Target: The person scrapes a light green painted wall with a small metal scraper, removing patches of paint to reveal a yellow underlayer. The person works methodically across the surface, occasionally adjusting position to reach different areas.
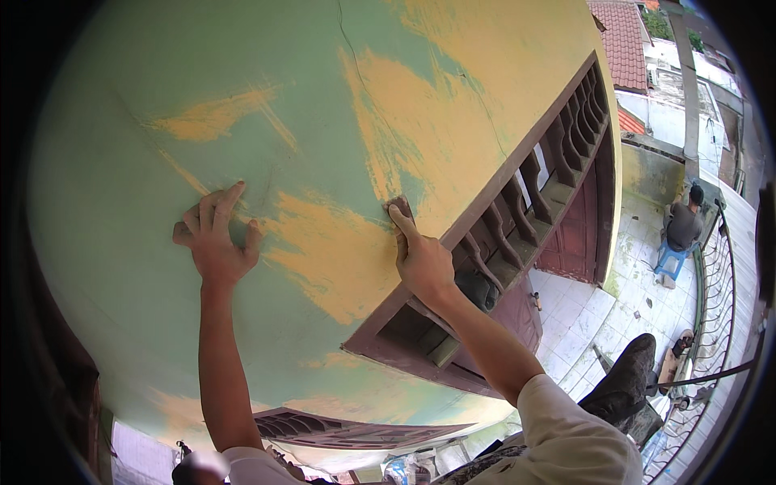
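In front of me is a wall (299, 162) with green paint and ragged yellow patches (327, 263). My left hand (220, 234) rests on the green part, fingers spread and holding nothing. My right hand (426, 263) presses a small, flat, dark brown piece (402, 208) against the wall, where green meets yellow. Its forefinger lies along the piece. Most of the piece is under the fingers, and I cannot tell its exact kind. Thin cracks (353, 52) run down the wall above my right hand.
A brown wooden vent frame with wavy slats (517, 212) is set in the wall beside my right arm. Far below right, a person (685, 222) sits on a blue stool (671, 259) on the tiled floor (566, 319). A curved metal railing (731, 295) runs along the right.
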Motion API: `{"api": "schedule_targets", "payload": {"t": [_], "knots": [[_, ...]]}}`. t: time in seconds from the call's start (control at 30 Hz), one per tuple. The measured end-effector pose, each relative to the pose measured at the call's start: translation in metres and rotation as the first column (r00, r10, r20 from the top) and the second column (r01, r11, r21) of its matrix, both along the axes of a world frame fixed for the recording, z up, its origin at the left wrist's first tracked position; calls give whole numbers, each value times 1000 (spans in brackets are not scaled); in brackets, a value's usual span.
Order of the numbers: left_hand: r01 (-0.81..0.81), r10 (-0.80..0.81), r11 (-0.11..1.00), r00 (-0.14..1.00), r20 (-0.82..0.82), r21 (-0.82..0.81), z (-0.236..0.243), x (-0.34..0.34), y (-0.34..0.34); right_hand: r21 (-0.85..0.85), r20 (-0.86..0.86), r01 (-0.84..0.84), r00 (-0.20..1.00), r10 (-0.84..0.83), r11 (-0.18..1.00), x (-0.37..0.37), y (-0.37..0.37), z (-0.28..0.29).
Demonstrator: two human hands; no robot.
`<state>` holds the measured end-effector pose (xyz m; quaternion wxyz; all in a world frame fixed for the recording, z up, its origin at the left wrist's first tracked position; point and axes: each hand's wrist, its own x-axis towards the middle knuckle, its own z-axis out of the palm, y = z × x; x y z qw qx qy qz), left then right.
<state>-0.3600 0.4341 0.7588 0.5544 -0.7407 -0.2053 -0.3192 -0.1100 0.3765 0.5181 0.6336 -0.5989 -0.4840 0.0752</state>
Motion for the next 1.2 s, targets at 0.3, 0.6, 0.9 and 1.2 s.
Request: {"api": "schedule_targets", "payload": {"t": [0.3,0.6,0.9,1.2], "knots": [[-30,30,1000,999,-15,6,0,7,2,164,114,134,982,-154,977,9,3,22],[-55,54,998,998,-40,-12,-4,-5,-1,-93,161,40,987,-25,995,29,-18,107],[39,-40,999,998,-48,-25,8,9,4,43,206,156,965,-161,987,79,1,206],[65,-68,997,993,-95,-31,-3,-1,0,-49,165,100,982,-90,994,43,-2,138]]}}
